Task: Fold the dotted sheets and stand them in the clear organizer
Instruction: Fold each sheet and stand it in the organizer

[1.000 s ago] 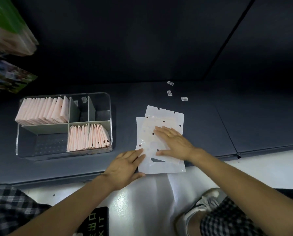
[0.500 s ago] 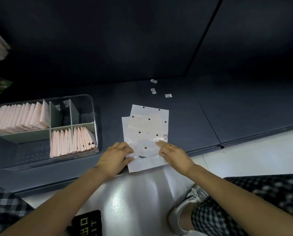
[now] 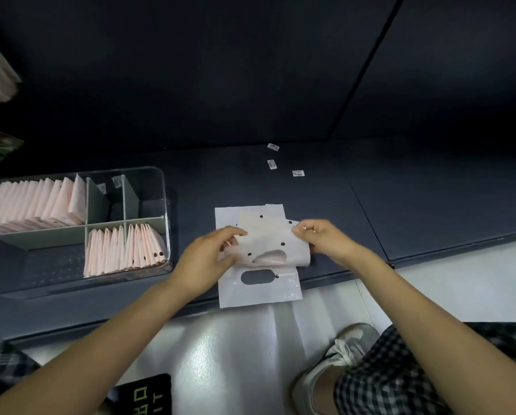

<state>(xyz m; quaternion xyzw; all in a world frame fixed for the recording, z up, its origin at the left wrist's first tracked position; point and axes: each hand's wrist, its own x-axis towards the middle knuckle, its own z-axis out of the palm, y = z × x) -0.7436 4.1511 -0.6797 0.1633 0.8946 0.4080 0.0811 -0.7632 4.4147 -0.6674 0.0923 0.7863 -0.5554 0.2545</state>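
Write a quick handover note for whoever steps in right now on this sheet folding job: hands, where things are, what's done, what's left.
Left hand and right hand: both pinch the top dotted sheet, its near edge lifted and curling over, mid-fold.
Under it, at least one more sheet lies flat on the dark shelf, overhanging the front edge.
Clear organizer, to the left: folded sheets stand in the back-left and front-right compartments.
Left: finish this fold, stand it in the organizer, then fold what remains.
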